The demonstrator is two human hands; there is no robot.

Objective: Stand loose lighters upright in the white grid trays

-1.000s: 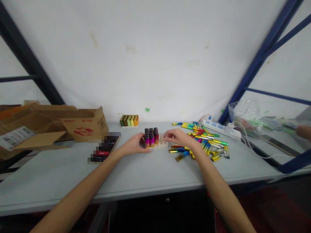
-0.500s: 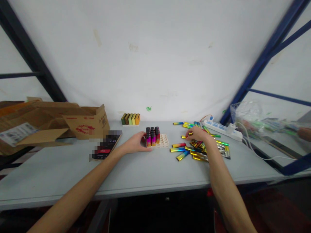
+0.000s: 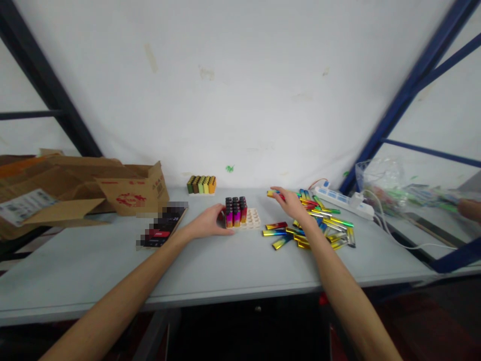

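Note:
A pale tray (image 3: pixel 253 219) stands mid-table, its left part filled with upright black-topped lighters (image 3: pixel 236 213) in purple, orange and red; the sockets on its right side hold none. My left hand (image 3: pixel 210 220) grips the tray's left end, thumb along the near side and fingers behind. At the back left of a heap of loose shiny lighters (image 3: pixel 319 228), my right hand (image 3: pixel 288 201) pinches a yellow-and-red lighter (image 3: pixel 270 193) at its fingertips. Part of that lighter is hidden by the fingers. The forearm covers some of the heap.
A block of green and yellow lighters (image 3: pixel 202 184) stands against the wall. Leftward are a phone (image 3: pixel 167 225), partly pixelated, and open cardboard boxes (image 3: pixel 131 190). A power strip (image 3: pixel 343 200) with a white cable lies behind the heap. At far right another person's hand (image 3: pixel 469 208) shows beyond the blue frame.
My right hand has moved left and toward the wall, from over the heap to its back left edge. My left hand and the tray have stayed in place.

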